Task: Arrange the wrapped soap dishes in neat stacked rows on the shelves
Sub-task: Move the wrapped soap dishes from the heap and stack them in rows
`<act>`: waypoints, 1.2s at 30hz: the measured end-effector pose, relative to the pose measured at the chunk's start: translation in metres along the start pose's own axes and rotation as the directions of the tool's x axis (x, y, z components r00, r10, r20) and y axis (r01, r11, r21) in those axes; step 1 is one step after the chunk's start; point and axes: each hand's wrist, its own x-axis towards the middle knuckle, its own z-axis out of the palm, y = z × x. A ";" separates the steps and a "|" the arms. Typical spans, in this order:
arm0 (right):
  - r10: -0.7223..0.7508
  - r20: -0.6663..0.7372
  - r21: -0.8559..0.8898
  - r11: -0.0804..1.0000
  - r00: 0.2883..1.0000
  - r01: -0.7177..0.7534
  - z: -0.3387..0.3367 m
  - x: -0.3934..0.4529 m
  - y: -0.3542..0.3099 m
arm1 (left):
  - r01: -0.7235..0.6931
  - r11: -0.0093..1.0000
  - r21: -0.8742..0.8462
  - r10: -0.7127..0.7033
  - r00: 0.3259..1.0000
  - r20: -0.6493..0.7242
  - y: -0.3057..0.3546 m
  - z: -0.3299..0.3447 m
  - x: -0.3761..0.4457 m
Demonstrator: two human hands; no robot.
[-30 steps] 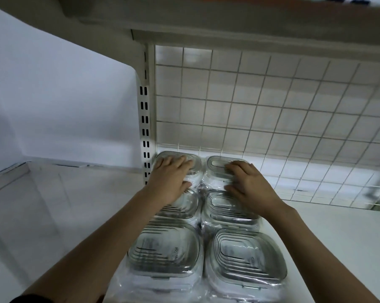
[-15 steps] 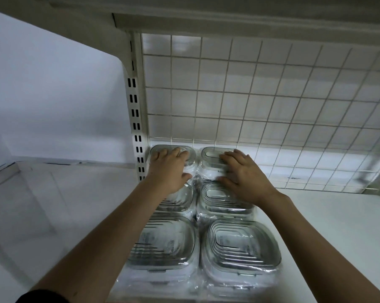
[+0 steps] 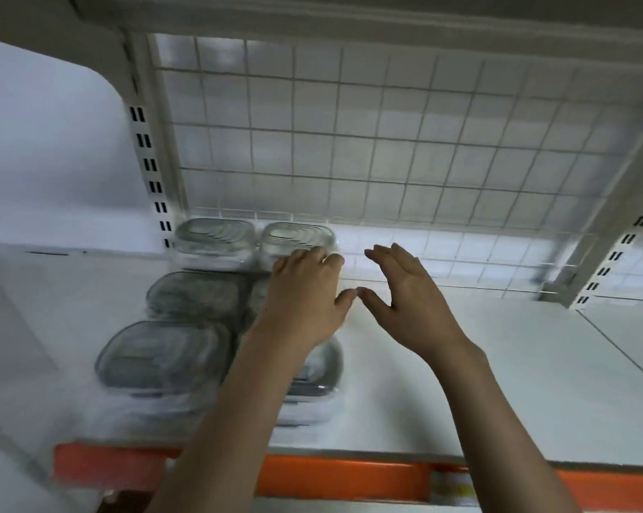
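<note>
Several plastic-wrapped soap dishes (image 3: 164, 355) stand in two stacked rows on the left part of the white shelf (image 3: 516, 364), running from the front edge back to the wire grid. The rear dishes (image 3: 216, 238) touch the grid. My left hand (image 3: 305, 294) lies over the right row with its fingers relaxed, fingertips by the rear right dish (image 3: 294, 236). My right hand (image 3: 405, 290) hovers open just right of the stacks, above bare shelf, holding nothing. The picture is blurred by motion.
A wire grid back panel (image 3: 386, 142) closes the rear. Slotted uprights stand at the left (image 3: 150, 168) and right (image 3: 616, 249). Another shelf hangs overhead (image 3: 349, 16). An orange price strip (image 3: 349, 475) runs along the front edge. A white wall lies left.
Both hands have left the rear dishes and slid right; my right hand is off the stacks. The view has pulled back and swung right, showing the front strip.
</note>
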 end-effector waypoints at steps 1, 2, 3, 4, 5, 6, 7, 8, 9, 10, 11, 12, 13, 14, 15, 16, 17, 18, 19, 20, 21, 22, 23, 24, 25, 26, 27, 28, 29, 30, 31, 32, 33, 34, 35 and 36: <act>0.016 -0.004 -0.005 1.000 1.000 -0.016 -0.009 -0.013 0.013 | 0.022 1.000 -0.018 -0.021 1.000 0.005 0.018 0.007 -0.004; 0.030 0.001 -0.010 0.999 1.000 -0.030 -0.018 -0.027 0.027 | 0.046 0.998 -0.036 -0.046 0.999 0.010 0.036 0.015 -0.009; 0.047 0.007 -0.014 0.999 0.999 -0.047 -0.027 -0.041 0.042 | 0.068 0.996 -0.055 -0.067 0.998 0.016 0.054 0.024 -0.014; 0.068 0.015 -0.014 0.998 0.998 -0.068 -0.036 -0.056 0.057 | 0.087 0.993 -0.074 -0.085 0.996 0.024 0.072 0.033 -0.020; 0.092 0.025 -0.006 0.996 0.995 -0.092 -0.045 -0.070 0.071 | 0.103 0.991 -0.090 -0.100 0.994 0.034 0.091 0.043 -0.027; 0.111 0.038 0.004 0.994 0.993 -0.111 -0.054 -0.085 0.086 | 0.121 0.987 -0.102 -0.117 0.992 0.047 0.111 0.053 -0.034; 0.123 0.048 0.015 0.992 0.991 -0.124 -0.060 -0.098 0.097 | 0.135 0.985 -0.107 -0.130 0.990 0.057 0.127 0.062 -0.041; 0.129 0.062 0.024 0.991 0.990 -0.130 -0.066 -0.110 0.108 | 0.149 0.983 -0.107 -0.143 0.988 0.063 0.143 0.071 -0.049; 0.129 0.081 0.028 0.991 0.988 -0.132 -0.071 -0.122 0.117 | 0.164 0.981 -0.108 -0.156 0.985 0.072 0.159 0.080 -0.056; 0.128 0.100 0.030 0.991 0.987 -0.132 -0.075 -0.134 0.125 | 0.177 0.978 -0.112 -0.168 0.982 0.085 0.172 0.088 -0.063; 0.130 0.121 0.031 0.990 0.984 -0.135 -0.079 -0.144 0.132 | 0.188 0.975 -0.119 -0.176 0.979 0.102 0.183 0.095 -0.070; 0.134 0.141 0.034 0.990 0.981 -0.140 -0.082 -0.153 0.138 | 0.196 0.972 -0.127 -0.182 0.976 0.118 0.191 0.101 -0.075; 0.137 0.160 0.040 0.989 0.978 -0.145 -0.085 -0.161 0.142 | 0.204 0.970 -0.133 -0.187 0.973 0.133 0.198 0.106 -0.081; 0.138 0.175 0.047 0.988 0.975 -0.148 -0.087 -0.167 0.146 | 0.212 0.968 -0.138 -0.193 0.971 0.139 0.202 0.110 -0.085; 0.139 0.186 0.052 0.987 0.973 -0.151 -0.089 -0.172 0.149 | 0.219 0.965 -0.145 -0.199 0.970 0.140 0.204 0.114 -0.089; 0.142 0.194 0.054 0.986 0.971 -0.155 -0.090 -0.176 0.151 | 0.223 0.962 -0.154 -0.203 0.970 0.135 0.205 0.117 -0.092; 0.147 0.199 0.054 0.986 0.969 -0.161 -0.091 -0.180 0.153 | 0.227 0.960 -0.162 -0.208 0.970 0.128 0.207 0.118 -0.094; 0.156 0.202 0.052 0.984 0.967 -0.169 -0.092 -0.183 0.155 | 0.228 0.960 -0.165 -0.209 0.970 0.125 0.208 0.119 -0.095; 0.165 0.200 0.051 0.983 0.966 -0.179 -0.093 -0.186 0.156 | 0.225 0.960 -0.166 -0.206 0.971 0.123 0.209 0.120 -0.096; 0.175 0.192 0.049 0.981 0.966 -0.187 -0.093 -0.189 0.157 | 0.218 0.962 -0.167 -0.200 0.973 0.120 0.210 0.121 -0.096; 0.185 0.185 0.048 0.979 0.965 -0.197 -0.094 -0.192 0.157 | 0.209 0.962 -0.173 -0.190 0.974 0.120 0.211 0.123 -0.096; 0.199 0.181 0.047 0.976 0.963 -0.210 -0.096 -0.195 0.157 | 0.200 0.963 -0.181 -0.179 0.976 0.124 0.213 0.124 -0.096; 0.210 0.179 0.048 0.974 0.961 -0.222 -0.098 -0.197 0.156 | 0.193 0.961 -0.196 -0.171 0.977 0.123 0.215 0.125 -0.095; 0.218 0.178 0.053 0.972 0.960 -0.231 -0.099 -0.200 0.156 | 0.187 0.957 -0.221 -0.166 0.980 0.110 0.218 0.127 -0.096; 0.220 0.174 0.058 0.971 0.960 -0.233 -0.100 -0.204 0.155 | 0.180 0.950 -0.256 -0.161 0.983 0.093 0.223 0.130 -0.096; 0.222 0.165 0.060 0.970 0.961 -0.234 -0.102 -0.207 0.156 | 0.166 0.944 -0.284 -0.153 0.986 0.066 0.227 0.134 -0.095; 0.225 0.156 0.058 0.970 0.962 -0.236 -0.103 -0.209 0.157 | 0.152 0.942 -0.300 -0.147 0.988 0.040 0.231 0.139 -0.094; 0.229 0.150 0.057 0.969 0.962 -0.239 -0.105 -0.212 0.159 | 0.147 0.939 -0.311 -0.147 0.989 0.025 0.237 0.143 -0.093; 0.233 0.148 0.056 0.968 0.961 -0.244 -0.108 -0.214 0.161 | 0.146 0.934 -0.325 -0.146 0.989 0.024 0.243 0.145 -0.092; 0.239 0.149 0.052 0.967 0.960 -0.249 -0.111 -0.216 0.165 | 0.135 0.931 -0.339 -0.135 0.991 0.025 0.250 0.147 -0.090; 0.244 0.150 0.048 0.966 0.958 -0.254 -0.115 -0.218 0.168 | 0.118 0.930 -0.348 -0.118 0.993 0.022 0.257 0.148 -0.089; 0.249 0.150 0.047 0.965 0.957 -0.259 -0.120 -0.220 0.172 | 0.102 0.932 -0.348 -0.101 0.995 0.019 0.263 0.149 -0.087; 0.252 0.148 0.046 0.964 0.956 -0.261 -0.125 -0.222 0.178 | 0.095 0.934 -0.345 -0.089 0.995 0.033 0.271 0.150 -0.085; 0.254 0.145 0.046 0.964 0.956 -0.263 -0.130 -0.224 0.184 | 0.092 0.935 -0.341 -0.079 0.996 0.052 0.278 0.151 -0.082; 0.256 0.144 0.046 0.963 0.956 -0.265 -0.136 -0.225 0.191 | 0.086 0.935 -0.343 -0.070 0.996 0.061 0.285 0.153 -0.079; 0.260 0.146 0.048 0.962 0.955 -0.269 -0.141 -0.227 0.199 | 0.080 0.934 -0.348 -0.062 0.996 0.064 0.293 0.155 -0.075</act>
